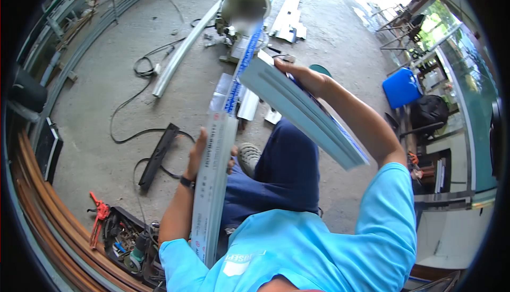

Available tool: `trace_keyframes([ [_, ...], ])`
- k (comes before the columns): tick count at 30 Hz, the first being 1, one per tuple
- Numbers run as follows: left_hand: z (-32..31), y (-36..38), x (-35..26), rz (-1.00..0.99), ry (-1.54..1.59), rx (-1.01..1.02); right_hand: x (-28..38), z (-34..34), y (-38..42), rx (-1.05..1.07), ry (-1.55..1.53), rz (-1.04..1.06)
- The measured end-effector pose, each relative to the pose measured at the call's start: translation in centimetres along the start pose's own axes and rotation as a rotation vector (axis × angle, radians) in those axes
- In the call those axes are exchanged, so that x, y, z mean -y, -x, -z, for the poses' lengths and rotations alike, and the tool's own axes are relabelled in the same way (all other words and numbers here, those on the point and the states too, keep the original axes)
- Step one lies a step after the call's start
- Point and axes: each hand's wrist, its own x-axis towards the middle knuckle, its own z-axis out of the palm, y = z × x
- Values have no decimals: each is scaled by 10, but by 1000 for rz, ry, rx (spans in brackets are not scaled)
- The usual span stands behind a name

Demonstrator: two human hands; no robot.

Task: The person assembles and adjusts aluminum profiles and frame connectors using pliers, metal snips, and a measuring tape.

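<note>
My left hand (197, 154) is wrapped around a long aluminium profile (213, 164) with printed protective film, which runs from my lap up toward the saw. A strip of blue printed film (244, 66) shows along its far end. My right hand (305, 77) grips the upper edge of a wider, grooved aluminium profile (303, 111), tilted down to the right above my knee. The far end of this piece is beside the blue strip and overlaps it in this view. Beyond them a chop saw (234, 42) stands on the floor, its upper part blurred.
Cut profile pieces (288, 18) lie behind the saw, and a long metal bar (183, 53) beside it. A black cable (118, 116) loops over the floor near a dark bar (158, 156). A tool bag (130, 241) is at lower left, a blue jerrycan (402, 88) at right.
</note>
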Motion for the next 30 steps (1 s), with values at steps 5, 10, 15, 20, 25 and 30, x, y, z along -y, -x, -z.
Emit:
trace_keyframes([
  [5,1,-6,-7,-124,-31,54,-5,44,2,-251,-205,387],
  [10,4,-12,0,-142,43,100,43,63,37,-272,-333,448],
  [15,11,-17,0,-144,36,106,82,74,72,-201,-154,788],
  [20,9,-22,-1,-154,75,152,80,124,115,-42,-186,1172],
  [25,-9,-25,-4,-229,113,133,53,154,127,-21,-381,1530],
  [30,-27,-52,-5,-263,139,261,9,82,90,-719,-372,1685],
])
